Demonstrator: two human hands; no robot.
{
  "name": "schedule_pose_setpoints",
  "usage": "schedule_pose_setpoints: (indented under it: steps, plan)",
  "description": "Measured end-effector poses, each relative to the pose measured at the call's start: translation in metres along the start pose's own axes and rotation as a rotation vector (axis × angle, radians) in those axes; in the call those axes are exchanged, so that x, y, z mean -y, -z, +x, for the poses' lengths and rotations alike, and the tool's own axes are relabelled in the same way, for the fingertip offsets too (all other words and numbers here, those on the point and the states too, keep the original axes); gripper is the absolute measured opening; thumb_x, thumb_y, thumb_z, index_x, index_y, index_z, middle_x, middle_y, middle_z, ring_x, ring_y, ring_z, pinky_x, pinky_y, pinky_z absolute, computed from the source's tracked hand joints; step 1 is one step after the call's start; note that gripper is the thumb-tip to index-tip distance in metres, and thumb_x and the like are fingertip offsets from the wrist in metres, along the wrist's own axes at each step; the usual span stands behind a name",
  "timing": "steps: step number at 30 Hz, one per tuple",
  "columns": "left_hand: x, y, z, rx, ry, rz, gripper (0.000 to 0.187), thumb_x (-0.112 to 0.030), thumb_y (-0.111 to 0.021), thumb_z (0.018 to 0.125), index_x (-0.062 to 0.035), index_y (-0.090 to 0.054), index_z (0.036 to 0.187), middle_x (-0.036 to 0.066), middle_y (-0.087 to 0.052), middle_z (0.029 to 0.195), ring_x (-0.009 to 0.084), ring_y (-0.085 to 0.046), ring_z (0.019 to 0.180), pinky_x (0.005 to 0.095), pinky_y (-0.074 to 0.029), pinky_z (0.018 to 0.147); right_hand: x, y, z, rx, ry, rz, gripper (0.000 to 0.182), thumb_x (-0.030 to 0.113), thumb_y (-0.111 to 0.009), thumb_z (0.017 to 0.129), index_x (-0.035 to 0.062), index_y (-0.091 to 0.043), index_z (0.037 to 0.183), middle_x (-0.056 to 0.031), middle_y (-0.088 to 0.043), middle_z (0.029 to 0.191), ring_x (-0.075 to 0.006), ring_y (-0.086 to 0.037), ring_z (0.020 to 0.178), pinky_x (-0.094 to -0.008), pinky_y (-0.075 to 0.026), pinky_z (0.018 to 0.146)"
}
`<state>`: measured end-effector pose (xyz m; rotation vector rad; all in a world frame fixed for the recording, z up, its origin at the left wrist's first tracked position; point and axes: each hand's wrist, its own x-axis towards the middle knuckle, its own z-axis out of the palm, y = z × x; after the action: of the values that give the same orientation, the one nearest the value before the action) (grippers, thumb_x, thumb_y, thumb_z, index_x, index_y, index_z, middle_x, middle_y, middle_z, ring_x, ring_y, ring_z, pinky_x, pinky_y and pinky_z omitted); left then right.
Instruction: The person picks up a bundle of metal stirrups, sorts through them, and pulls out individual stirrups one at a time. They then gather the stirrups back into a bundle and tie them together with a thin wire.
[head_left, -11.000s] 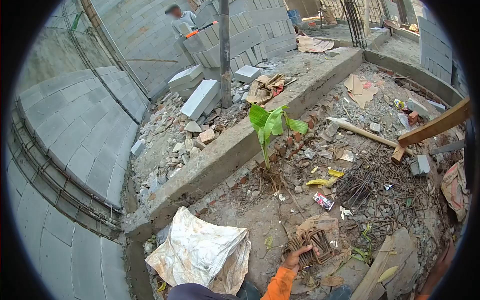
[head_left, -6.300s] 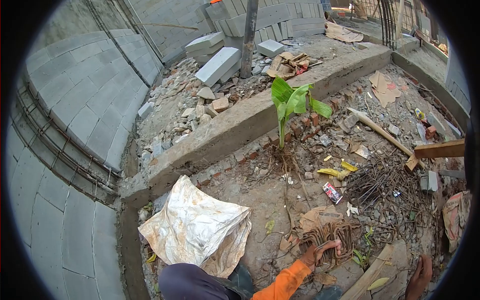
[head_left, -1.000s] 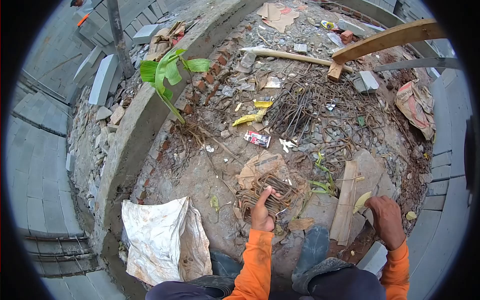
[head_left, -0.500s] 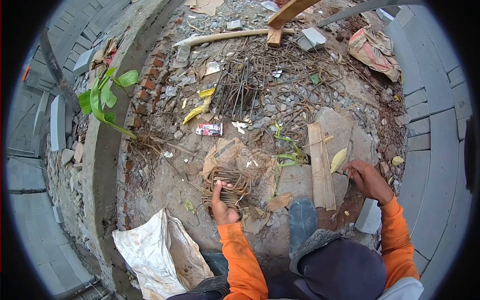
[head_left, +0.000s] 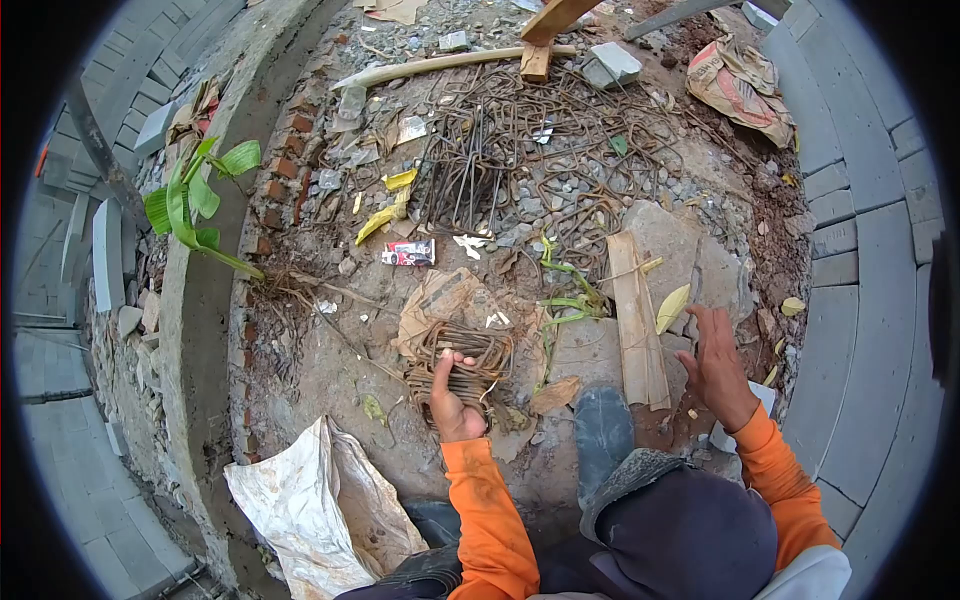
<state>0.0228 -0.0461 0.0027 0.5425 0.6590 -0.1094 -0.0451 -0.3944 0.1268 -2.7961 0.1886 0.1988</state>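
My left hand (head_left: 459, 408) grips a stack of rusty bent-steel stirrups (head_left: 485, 347), its thumb lying across the top. The stack rests low over a torn piece of brown cardboard (head_left: 437, 300); contact with the ground is hard to judge. My right hand (head_left: 722, 370) is raised on the right with fingers spread, holding nothing. Close by it are a yellow leaf (head_left: 673, 308) and a flat wooden board (head_left: 637, 325). Farther ahead lies a tangled heap of more steel stirrups (head_left: 470, 165) on gravel.
A low concrete wall (head_left: 205, 330) with a leafy green plant (head_left: 190, 200) runs along the left. A white sack (head_left: 300, 510) lies at front left. Grey blocks (head_left: 885, 330) line the right. A wooden pole (head_left: 450, 65) and crumpled paper bag (head_left: 740, 90) lie at the back.
My right hand has opened, its fingers spreading upward, and shifted slightly left. My left hand keeps hold of the stirrups, which have tilted and moved slightly right. The view has shifted a little.
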Motion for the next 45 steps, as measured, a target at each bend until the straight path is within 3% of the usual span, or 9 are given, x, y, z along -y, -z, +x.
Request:
schedule_pose_setpoints:
  steps: [7,13,16,19,27,32,34,38,45]
  plan:
    - [0.007,-0.024,-0.013,-0.015,-0.003,0.157,0.011,-0.014,-0.066,0.094,-0.0046,-0.062,0.096,0.003,-0.062,0.087,0.0181,-0.063,0.081,0.0333,-0.052,0.079,0.068,0.039,0.021,-0.016,0.292,-0.128,0.066,0.023,-0.080,0.080,0.0043,-0.051,0.136,-0.0162,-0.050,0.131,-0.0329,-0.049,0.121,-0.0537,-0.032,0.105]
    - [0.021,-0.033,-0.019,0.016,0.030,0.188,0.010,-0.013,-0.066,0.094,-0.0043,-0.062,0.097,0.004,-0.062,0.087,0.0178,-0.063,0.081,0.0340,-0.053,0.079,0.079,-0.046,0.034,0.365,0.123,0.516,0.038,0.038,-0.065,0.095,0.0035,-0.071,0.111,-0.0119,-0.063,0.084,-0.0234,-0.062,0.080,-0.0415,-0.048,0.078]
    - [0.027,-0.036,-0.022,0.026,0.051,0.194,0.010,-0.013,-0.066,0.094,-0.0037,-0.063,0.097,0.003,-0.062,0.087,0.0169,-0.062,0.081,0.0327,-0.052,0.080,0.076,-0.052,0.035,0.468,-0.025,0.839,0.034,0.036,-0.063,0.098,0.0037,-0.073,0.101,-0.0064,-0.066,0.086,-0.0129,-0.059,0.076,-0.0288,-0.048,0.068]
    - [0.033,-0.036,-0.022,0.032,0.063,0.189,0.010,-0.013,-0.066,0.094,-0.0034,-0.064,0.097,0.003,-0.064,0.088,0.0158,-0.062,0.082,0.0309,-0.052,0.081,0.076,-0.032,0.037,0.273,-0.349,0.974,0.035,0.033,-0.063,0.099,0.0009,-0.074,0.094,-0.0029,-0.066,0.089,-0.0064,-0.052,0.076,-0.0246,-0.044,0.070]
    - [0.059,-0.052,-0.030,0.010,0.135,0.278,0.011,-0.010,-0.067,0.093,-0.0029,-0.064,0.101,0.004,-0.065,0.088,0.0168,-0.064,0.079,0.0307,-0.054,0.075,0.086,-0.049,0.054,-0.150,-0.315,1.958,0.025,0.032,-0.047,0.107,0.0084,-0.052,0.102,-0.0035,-0.062,0.083,-0.0195,-0.067,0.080,-0.0396,-0.057,0.083]
    - [0.066,-0.052,-0.030,0.047,0.166,0.293,0.014,-0.008,-0.069,0.093,-0.0041,-0.061,0.104,0.004,-0.064,0.086,0.0176,-0.065,0.077,0.0312,-0.055,0.073,0.041,-0.002,0.080,-0.510,-0.229,1.814,0.024,0.033,-0.044,0.108,0.0104,-0.049,0.103,-0.0008,-0.050,0.072,-0.0126,-0.052,0.052,-0.0297,-0.051,0.051]
    - [0.060,-0.049,-0.029,0.034,0.154,0.311,0.011,-0.011,-0.068,0.095,-0.0038,-0.063,0.102,0.004,-0.065,0.086,0.0173,-0.065,0.078,0.0311,-0.054,0.075,0.003,0.042,0.090,-0.646,-0.202,1.675,0.022,0.033,-0.047,0.107,0.0119,-0.050,0.104,0.0028,-0.046,0.070,-0.0039,-0.037,0.047,-0.0205,-0.029,0.040]
    - [0.045,-0.043,-0.024,-0.001,0.105,0.314,0.010,-0.011,-0.067,0.095,-0.0030,-0.064,0.099,0.005,-0.066,0.087,0.0169,-0.065,0.078,0.0309,-0.054,0.075,-0.075,0.136,0.094,-0.760,-0.280,0.646,0.032,0.031,-0.052,0.105,0.0046,-0.069,0.106,0.0056,-0.047,0.069,-0.0029,-0.037,0.057,-0.0220,-0.031,0.051]
    - [0.020,-0.032,-0.016,0.003,0.058,0.272,0.009,-0.012,-0.066,0.096,-0.0029,-0.065,0.098,0.004,-0.065,0.086,0.0160,-0.064,0.077,0.0304,-0.054,0.074,-0.095,0.165,0.084,-0.095,0.077,0.165,0.033,0.022,-0.060,0.099,0.0035,-0.066,0.126,-0.0017,-0.066,0.095,-0.0094,-0.054,0.083,-0.0262,-0.046,0.075]
